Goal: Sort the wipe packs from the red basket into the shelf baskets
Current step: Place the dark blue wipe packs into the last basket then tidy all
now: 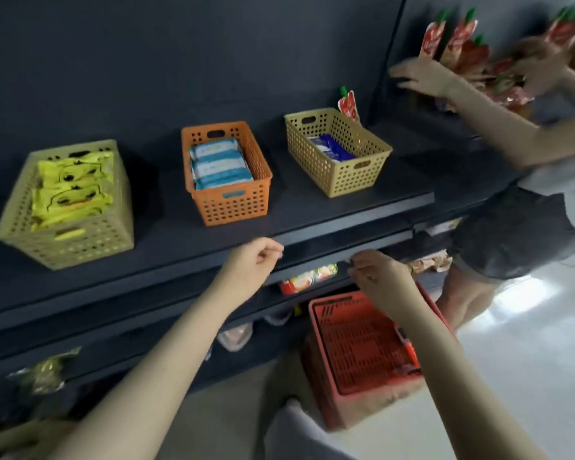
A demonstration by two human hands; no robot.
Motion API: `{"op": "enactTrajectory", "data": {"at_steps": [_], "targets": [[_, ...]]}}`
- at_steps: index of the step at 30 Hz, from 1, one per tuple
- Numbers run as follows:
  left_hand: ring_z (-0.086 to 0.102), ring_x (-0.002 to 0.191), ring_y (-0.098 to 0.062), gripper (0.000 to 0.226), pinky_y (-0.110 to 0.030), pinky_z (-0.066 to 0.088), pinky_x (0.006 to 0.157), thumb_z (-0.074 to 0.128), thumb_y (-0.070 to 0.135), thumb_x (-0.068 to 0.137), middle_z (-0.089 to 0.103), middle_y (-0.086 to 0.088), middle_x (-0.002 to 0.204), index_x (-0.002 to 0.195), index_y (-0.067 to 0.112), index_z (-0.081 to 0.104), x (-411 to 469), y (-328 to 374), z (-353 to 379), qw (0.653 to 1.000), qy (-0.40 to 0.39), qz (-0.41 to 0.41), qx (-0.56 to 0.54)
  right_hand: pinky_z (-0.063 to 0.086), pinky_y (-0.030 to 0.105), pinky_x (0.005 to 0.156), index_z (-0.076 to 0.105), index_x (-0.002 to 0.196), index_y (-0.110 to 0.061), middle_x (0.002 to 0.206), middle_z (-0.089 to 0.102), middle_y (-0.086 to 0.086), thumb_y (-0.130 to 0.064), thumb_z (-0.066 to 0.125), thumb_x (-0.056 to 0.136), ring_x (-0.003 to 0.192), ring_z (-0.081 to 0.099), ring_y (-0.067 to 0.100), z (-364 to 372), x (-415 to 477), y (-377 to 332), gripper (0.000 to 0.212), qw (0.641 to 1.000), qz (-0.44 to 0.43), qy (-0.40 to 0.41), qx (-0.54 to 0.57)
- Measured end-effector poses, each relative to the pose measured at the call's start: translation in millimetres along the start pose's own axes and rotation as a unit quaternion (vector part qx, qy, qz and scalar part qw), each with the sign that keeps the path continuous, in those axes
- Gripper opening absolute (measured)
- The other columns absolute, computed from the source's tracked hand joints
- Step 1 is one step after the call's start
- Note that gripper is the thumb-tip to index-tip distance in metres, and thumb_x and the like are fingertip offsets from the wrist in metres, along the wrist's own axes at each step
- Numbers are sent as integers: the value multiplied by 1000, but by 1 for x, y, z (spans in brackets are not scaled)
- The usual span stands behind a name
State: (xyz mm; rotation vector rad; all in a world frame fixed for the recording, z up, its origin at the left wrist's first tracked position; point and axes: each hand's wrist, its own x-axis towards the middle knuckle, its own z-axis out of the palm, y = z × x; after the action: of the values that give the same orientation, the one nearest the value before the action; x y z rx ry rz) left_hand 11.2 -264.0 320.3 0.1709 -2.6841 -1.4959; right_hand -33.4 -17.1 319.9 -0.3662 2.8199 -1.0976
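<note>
The red basket [362, 346] sits on the floor below the shelf, and I see no packs inside it. On the dark shelf [312, 214] stand three perforated baskets. The left beige basket [80, 244] holds yellow wipe packs [70, 187]. The middle orange basket [233, 204] holds blue-and-white packs [218, 164]. The right tan basket [352, 174] holds a dark blue pack [334, 149]. My left hand [253, 262] hovers at the shelf's front edge, fingers loosely curled and holding nothing. My right hand [379, 277] hangs over the red basket, also loosely curled and holding nothing.
Another person [512, 210] stands at the right, both hands among red pouches [458, 44] on the neighbouring shelf. One red pouch [348, 106] leans behind the tan basket. Lower shelves hold snack packets [309, 278]. The pale floor [528, 343] lies to the right.
</note>
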Motion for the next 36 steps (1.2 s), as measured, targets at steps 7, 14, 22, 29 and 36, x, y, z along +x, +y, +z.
{"op": "enactTrajectory", "data": {"at_steps": [7,14,22,29,36], "targets": [[64,100,-8,18,-26,49,91,52,19,97,70,6,108,108,21,67,-67,-48,88,991,-97,-78,39,53,31,86,66,113,-6,102,71,6,-16,66,88,93,68,22,28,-74,82,26,995,82,-55,0],[65,103,-13,17,-31,49,94,51,15,97,70,1,107,105,16,66,-60,-59,200,975,-131,-179,15,45,21,74,67,109,-5,100,72,9,-6,60,88,84,65,21,10,-61,195,22,976,183,-120,-5],[61,111,-19,24,-23,44,94,52,13,96,66,-5,118,118,8,63,-17,-93,340,941,-110,-319,-17,36,17,55,66,113,-7,100,70,11,-9,54,92,90,65,25,9,5,334,24,952,263,-154,-8],[49,130,-29,51,-33,37,105,56,24,95,49,-13,143,141,8,43,30,-187,431,899,-53,-435,20,40,31,88,53,131,-10,128,62,15,-25,57,94,118,56,33,85,62,459,39,935,328,-134,-4],[41,136,-30,62,-37,33,110,57,30,95,40,-13,150,148,10,32,52,-258,477,871,-28,-489,45,42,33,87,41,143,-18,137,54,15,-27,56,95,122,52,36,144,81,533,51,916,378,-132,24]]}}
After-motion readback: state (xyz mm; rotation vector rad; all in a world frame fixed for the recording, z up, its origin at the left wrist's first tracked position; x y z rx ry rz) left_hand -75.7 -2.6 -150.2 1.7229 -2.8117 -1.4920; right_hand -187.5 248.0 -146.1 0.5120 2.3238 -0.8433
